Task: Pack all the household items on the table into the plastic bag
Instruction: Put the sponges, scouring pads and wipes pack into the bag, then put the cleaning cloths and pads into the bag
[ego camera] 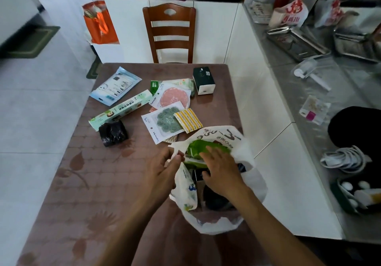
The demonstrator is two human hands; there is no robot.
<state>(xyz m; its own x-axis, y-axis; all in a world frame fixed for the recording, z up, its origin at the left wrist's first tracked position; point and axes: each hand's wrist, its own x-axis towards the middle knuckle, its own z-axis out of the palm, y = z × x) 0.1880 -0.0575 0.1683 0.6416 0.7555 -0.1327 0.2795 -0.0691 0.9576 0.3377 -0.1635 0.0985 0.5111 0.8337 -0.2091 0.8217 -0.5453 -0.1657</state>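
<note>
The white plastic bag [218,183] lies open on the near right part of the brown surface [86,183]. The left hand [162,173] pinches the bag's upper left edge between thumb and fingers, holding the mouth open. The right hand [220,171] is inside the mouth, fingers spread and flat on a green packet [198,148] that sits partly in the bag; whether it grips the packet I cannot tell. Darker things lie deeper in the bag, too shadowed to make out.

Further back on the surface, outside the bag, lie the rest: a black roll [113,132] just beside a long pale green box [121,109], a light blue flat pack [116,86] behind that, and a loose overlapping pile in the middle, made up of a card with a green round pad [165,121], a card with a pink round pad [174,97] and a yellow striped sachet [188,119]. A small black and white box [203,80] stands upright near the far right corner. A wooden chair [170,32] stands at the far side.
</note>
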